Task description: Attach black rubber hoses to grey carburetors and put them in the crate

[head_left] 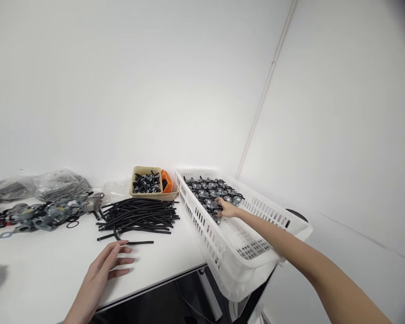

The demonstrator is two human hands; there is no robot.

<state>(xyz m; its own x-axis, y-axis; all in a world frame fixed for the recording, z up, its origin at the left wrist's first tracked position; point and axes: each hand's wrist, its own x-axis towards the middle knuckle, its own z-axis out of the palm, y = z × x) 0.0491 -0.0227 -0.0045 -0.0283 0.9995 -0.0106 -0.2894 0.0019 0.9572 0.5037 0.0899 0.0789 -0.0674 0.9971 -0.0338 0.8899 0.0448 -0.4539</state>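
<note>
Reaching into the white plastic crate (219, 238), my right hand (227, 208) has its fingers closed round a carburetor (214, 205) at the near end of several rows of metal carburetors (205, 188) with short black hoses. Its fingertips are partly hidden among the parts. Over the white table's front edge, my left hand (103, 274) is empty with its fingers apart. Just beyond it lies a pile of cut black rubber hoses (138, 218), one of them loose close to the fingertips.
At the back a cream tray (132, 184) holds small black and grey fittings, beside an orange basket (168, 182). More carburetors (54, 211) and clear plastic bags (60, 184) lie on the left. A black ring (72, 223) rests nearby. The crate overhangs the table (162, 254), against the wall.
</note>
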